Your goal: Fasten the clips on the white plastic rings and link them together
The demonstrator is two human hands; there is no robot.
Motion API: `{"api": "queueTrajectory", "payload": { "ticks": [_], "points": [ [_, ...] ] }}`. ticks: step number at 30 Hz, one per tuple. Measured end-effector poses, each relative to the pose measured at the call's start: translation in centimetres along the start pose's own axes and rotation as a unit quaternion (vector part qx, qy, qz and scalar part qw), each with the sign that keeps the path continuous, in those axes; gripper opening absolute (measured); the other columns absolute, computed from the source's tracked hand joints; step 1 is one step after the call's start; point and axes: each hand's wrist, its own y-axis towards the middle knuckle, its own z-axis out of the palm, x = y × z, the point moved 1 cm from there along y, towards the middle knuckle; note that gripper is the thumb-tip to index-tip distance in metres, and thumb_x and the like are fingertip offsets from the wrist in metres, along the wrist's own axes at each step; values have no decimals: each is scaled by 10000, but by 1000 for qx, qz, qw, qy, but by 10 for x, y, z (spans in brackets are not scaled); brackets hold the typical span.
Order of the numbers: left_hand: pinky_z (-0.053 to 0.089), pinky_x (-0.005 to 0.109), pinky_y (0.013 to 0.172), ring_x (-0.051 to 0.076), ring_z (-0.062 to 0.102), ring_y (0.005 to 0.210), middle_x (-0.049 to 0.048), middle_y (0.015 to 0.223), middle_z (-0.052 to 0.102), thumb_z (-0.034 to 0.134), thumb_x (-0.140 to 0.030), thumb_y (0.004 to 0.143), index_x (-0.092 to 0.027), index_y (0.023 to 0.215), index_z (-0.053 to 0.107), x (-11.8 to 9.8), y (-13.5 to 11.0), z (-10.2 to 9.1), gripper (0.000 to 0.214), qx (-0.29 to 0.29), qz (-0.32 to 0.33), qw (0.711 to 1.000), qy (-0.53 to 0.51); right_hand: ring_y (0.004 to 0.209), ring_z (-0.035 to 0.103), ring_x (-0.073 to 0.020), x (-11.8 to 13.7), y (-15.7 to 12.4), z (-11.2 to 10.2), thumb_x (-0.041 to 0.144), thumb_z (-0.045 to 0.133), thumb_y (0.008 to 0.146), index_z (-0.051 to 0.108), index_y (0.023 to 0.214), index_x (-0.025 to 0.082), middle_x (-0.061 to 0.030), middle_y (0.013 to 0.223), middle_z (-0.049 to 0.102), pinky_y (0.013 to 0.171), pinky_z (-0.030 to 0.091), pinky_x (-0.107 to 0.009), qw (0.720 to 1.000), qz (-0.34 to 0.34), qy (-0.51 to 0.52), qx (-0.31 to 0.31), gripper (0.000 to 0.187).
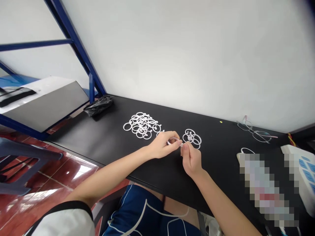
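Over black table (98, 137), centre: both hands on one white ring (171, 142).
L hand (161, 145) & R hand (192, 161) each pinch it w/ fingertips, ring held between them. Big ring pile (141, 125) at 10 o'clock of hands, small ring cluster (192, 138) at 1 o'clock, glasses (256, 132) well apart at 2.

Black table (103, 137): ring pile (141, 125), smaller ring cluster (192, 138), black bag (98, 105), eyeglasses (254, 130).
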Motion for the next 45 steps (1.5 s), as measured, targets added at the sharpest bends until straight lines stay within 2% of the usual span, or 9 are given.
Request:
{"api": "queueTrajectory", "payload": {
  "ticks": [9,13,17,21,24,29,32,35,45],
  "points": [
    [434,226,649,116,538,685,6,735,589,541,-459,910,-137,919,592,3,3,1,327,-9,23,1000,9,420,402,-84,-7,1,3,260,360,1014,385,682,214,60,519,415,459,308,-230,999,33,15,-39,336],
    [433,243,670,118,532,672,-5,716,572,554,-451,908,-156,906,605,12,7,-3,300,-36,33,997,55,454,421,-98,-8,5,1,316,301,1031,370,655,221,47,522,417,500,347,-244,993,85,27,-72,394],
    [426,270,706,136,524,691,-1,706,559,583,-477,892,-159,918,603,19,10,-8,320,-60,78,987,127,464,434,-107,-10,8,-3,364,277,1033,383,646,224,42,523,413,508,361,-256,985,126,46,-104,425],
    [408,300,733,152,526,711,12,744,583,687,-593,767,-155,924,613,23,12,-11,471,-29,149,964,220,465,437,-109,-13,8,-5,387,293,1029,390,639,225,40,528,414,504,366,-264,981,140,59,-119,433],
    [407,315,760,175,542,778,34,810,608,692,-595,761,-156,933,620,24,12,-13,477,7,173,946,276,472,441,-110,-16,9,-6,396,298,1027,381,626,226,38,534,410,507,371,-267,979,143,62,-133,444],
    [424,351,831,217,533,927,83,1014,611,637,-464,866,-164,1056,614,30,13,-25,356,-7,127,930,345,461,442,-105,-18,12,-10,400,309,1025,379,640,227,47,527,401,497,378,-260,977,146,55,-147,428],
    [432,367,834,237,528,949,93,1042,606,623,-411,886,-154,1078,612,40,15,-33,321,-33,72,919,386,464,448,-105,-19,12,-12,402,313,1023,382,641,225,46,528,406,498,383,-258,975,152,48,-156,427],
    [433,376,857,244,538,969,90,1038,620,625,-371,891,-141,1135,598,49,18,-37,337,-31,26,912,408,463,450,-104,-20,12,-13,403,317,1022,390,642,223,47,529,409,498,386,-256,974,157,44,-159,426],
    [425,402,920,264,547,1040,100,1081,639,568,-401,919,-133,1179,594,60,18,-36,373,-27,-28,909,415,453,462,-100,-21,15,-17,412,330,1017,402,645,219,49,521,420,479,381,-248,970,170,37,-172,425]
  ]
}}
